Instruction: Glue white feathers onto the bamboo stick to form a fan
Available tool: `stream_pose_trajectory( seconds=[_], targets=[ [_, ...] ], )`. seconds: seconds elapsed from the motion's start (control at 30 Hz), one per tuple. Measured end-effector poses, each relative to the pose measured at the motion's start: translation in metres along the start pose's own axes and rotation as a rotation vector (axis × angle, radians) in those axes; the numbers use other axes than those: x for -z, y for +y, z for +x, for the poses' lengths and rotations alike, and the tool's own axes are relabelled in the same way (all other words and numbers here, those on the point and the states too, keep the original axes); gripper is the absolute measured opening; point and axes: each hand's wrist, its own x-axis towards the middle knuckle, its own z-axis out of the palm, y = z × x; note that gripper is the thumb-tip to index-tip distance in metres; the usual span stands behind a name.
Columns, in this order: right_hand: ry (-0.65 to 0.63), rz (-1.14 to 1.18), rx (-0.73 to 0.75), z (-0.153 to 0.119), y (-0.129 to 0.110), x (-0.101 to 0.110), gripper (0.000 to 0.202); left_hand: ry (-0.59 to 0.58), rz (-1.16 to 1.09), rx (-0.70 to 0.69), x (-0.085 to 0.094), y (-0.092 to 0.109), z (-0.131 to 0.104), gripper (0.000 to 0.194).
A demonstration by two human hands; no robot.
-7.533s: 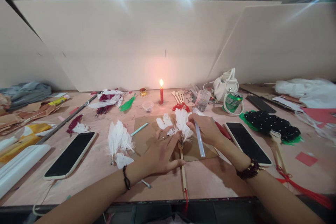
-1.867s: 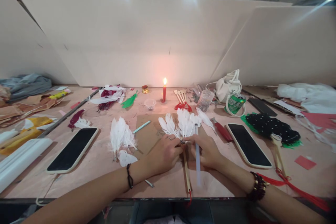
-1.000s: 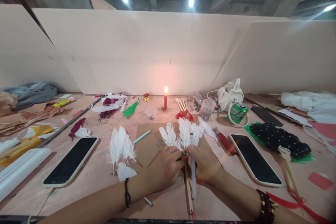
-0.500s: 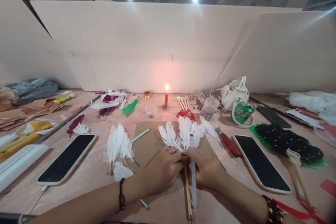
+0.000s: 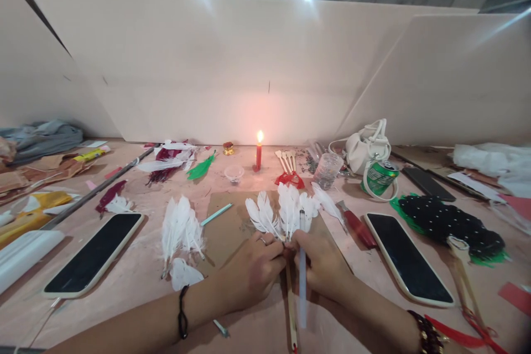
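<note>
My left hand [image 5: 259, 263] is closed at the base of the white feathers [image 5: 289, 207], where they meet a slim wooden handle [image 5: 291, 310]. Its fingertips touch those of my right hand [image 5: 321, 265]. A translucent glue stick [image 5: 302, 287] is gripped in my right hand, upright in the view beside the handle. The feathers fan out over a brown board [image 5: 226, 240], beyond my fingers. What exactly the fingertips pinch at the join is hidden. More white feathers [image 5: 182, 229] lie to the left, near a pale blue stick [image 5: 216, 214].
A lit red candle [image 5: 258, 157] stands behind the board. Phones lie at left [image 5: 95, 254] and right [image 5: 409, 257]. A red-handled knife [image 5: 357, 227], green can [image 5: 380, 177], white bag [image 5: 367, 146], plastic cup [image 5: 327, 170] and black feather fan [image 5: 452, 224] occupy the right side.
The whole view has shifted slightly, so things appear a little further left. Both hands stay together at the feather base, with only slight finger movement.
</note>
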Motion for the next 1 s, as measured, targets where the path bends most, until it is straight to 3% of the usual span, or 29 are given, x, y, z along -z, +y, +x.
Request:
stream_pose_trajectory(
  seconds=[0.07, 0.13, 0.23, 0.37, 0.47, 0.63, 0.73, 0.83, 0.93, 1.0],
  targets=[
    [0.022, 0.125, 0.001, 0.001, -0.001, 0.002, 0.015, 0.004, -0.016, 0.004, 0.005, 0.002, -0.001, 0.010],
    [0.074, 0.219, 0.023, 0.000, 0.001, 0.003, 0.014, 0.032, -0.062, 0.022, 0.011, 0.005, -0.002, 0.025],
    [0.161, 0.277, -0.034, -0.004, 0.006, 0.003, 0.016, 0.145, -0.228, 0.173, 0.020, 0.004, -0.002, 0.045],
    [0.199, 0.285, -0.084, -0.005, 0.009, 0.002, 0.013, 0.376, -0.427, 0.460, 0.033, -0.008, 0.005, 0.033],
    [0.180, 0.319, -0.078, -0.004, 0.006, 0.003, 0.011, 0.469, -0.470, 0.620, 0.044, -0.018, 0.010, 0.031],
    [0.148, 0.386, -0.116, 0.000, 0.004, 0.003, 0.014, 0.503, -0.475, 0.625, 0.067, -0.035, 0.028, 0.029],
    [0.134, 0.430, -0.116, 0.002, 0.003, 0.002, 0.014, 0.551, -0.305, 0.472, 0.086, -0.057, 0.072, 0.029],
    [0.122, 0.412, -0.135, 0.003, 0.004, 0.001, 0.015, 0.644, -0.093, 0.236, 0.101, -0.080, 0.142, 0.033],
    [0.100, 0.389, -0.127, 0.003, 0.005, 0.000, 0.016, 0.682, -0.006, 0.214, 0.096, -0.087, 0.212, 0.040],
    [0.101, 0.397, -0.109, 0.003, 0.005, 0.000, 0.015, 0.611, -0.065, 0.213, 0.081, -0.081, 0.244, 0.043]
  ],
)
